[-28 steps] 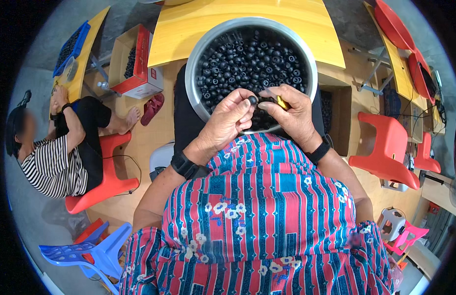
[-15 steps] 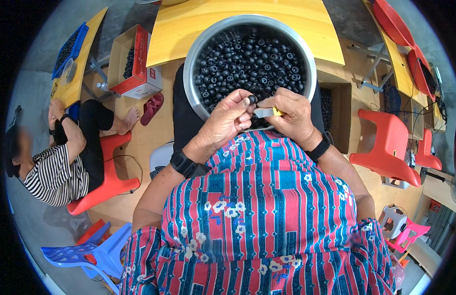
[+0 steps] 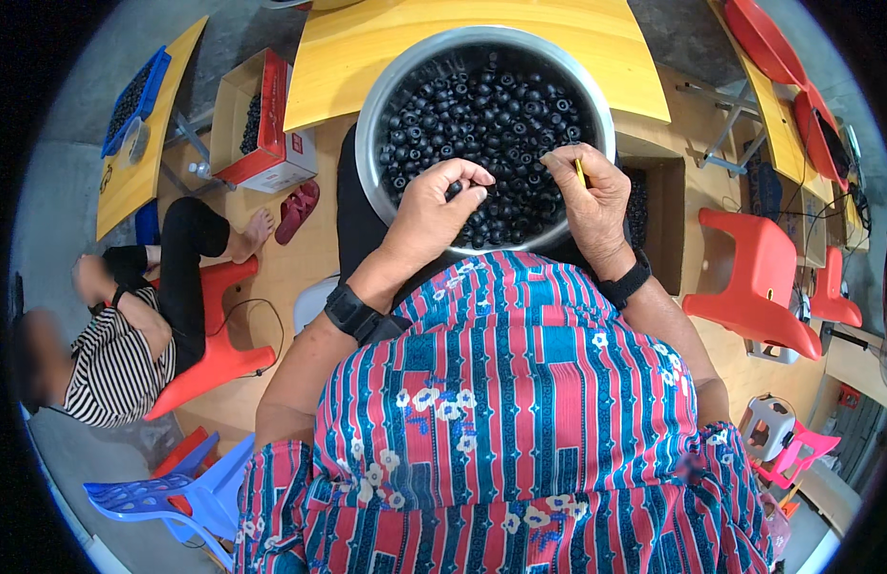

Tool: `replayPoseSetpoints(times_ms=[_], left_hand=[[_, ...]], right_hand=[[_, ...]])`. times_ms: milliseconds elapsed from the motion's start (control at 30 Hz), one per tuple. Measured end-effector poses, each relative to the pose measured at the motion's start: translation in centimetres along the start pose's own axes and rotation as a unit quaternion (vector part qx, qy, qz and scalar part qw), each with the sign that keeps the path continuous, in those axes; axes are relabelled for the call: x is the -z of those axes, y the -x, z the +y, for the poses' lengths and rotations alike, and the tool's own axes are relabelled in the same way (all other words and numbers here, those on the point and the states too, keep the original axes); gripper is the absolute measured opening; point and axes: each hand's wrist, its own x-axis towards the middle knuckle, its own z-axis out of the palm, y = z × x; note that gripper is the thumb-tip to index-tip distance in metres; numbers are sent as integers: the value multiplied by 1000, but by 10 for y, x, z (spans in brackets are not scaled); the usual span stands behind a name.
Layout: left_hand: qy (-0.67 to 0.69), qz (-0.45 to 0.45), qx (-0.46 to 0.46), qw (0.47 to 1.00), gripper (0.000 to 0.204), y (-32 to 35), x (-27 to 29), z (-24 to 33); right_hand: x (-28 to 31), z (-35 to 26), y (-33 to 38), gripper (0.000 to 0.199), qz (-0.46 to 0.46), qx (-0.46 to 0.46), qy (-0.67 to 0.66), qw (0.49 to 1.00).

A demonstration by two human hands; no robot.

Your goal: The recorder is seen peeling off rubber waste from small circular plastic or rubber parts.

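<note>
Your hands have drifted apart since a moment ago, when they met at the near rim; now your left hand (image 3: 441,203) pinches a single small black ring (image 3: 454,189) between thumb and fingertips, right over the heap, while your right hand (image 3: 589,196) sits closed around a thin yellow stick (image 3: 579,172) just beside it, the two no longer touching. That ring hangs just above the black rings (image 3: 481,110) piled in the big steel bowl (image 3: 381,86), which rests on your lap against the yellow table (image 3: 462,29). As for progress, I judge you're early on: the bowl looks nearly full, and how much is already on the stick I can't tell, your fingers hide it. Off to your left another person in a striped shirt (image 3: 113,368) has shifted too, sitting lower in view on a red stool (image 3: 219,349), with a red-sided cardboard box (image 3: 266,120) nearby. Red plastic chairs (image 3: 759,277) stand at your right.
</note>
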Motion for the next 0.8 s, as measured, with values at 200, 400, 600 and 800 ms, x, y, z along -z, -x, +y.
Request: replayPoseSetpoints(times_ms=[200, 400, 600, 800], left_hand=[[-250, 16, -45, 967, 23, -5, 2, 6], [-340, -2, -67, 938, 24, -13, -2, 5], [-347, -6, -73, 935, 19, -14, -2, 6], [45, 20, 108, 993, 7, -7, 5, 11]], right_hand=[[-1, -2, 3, 3, -14, -14, -6, 1000], [-2, -6, 5, 7, -34, -19, 20, 999], [-1, -4, 5, 8, -35, -19, 26, 999], [-4, -6, 6, 13, -62, -33, 2, 998]])
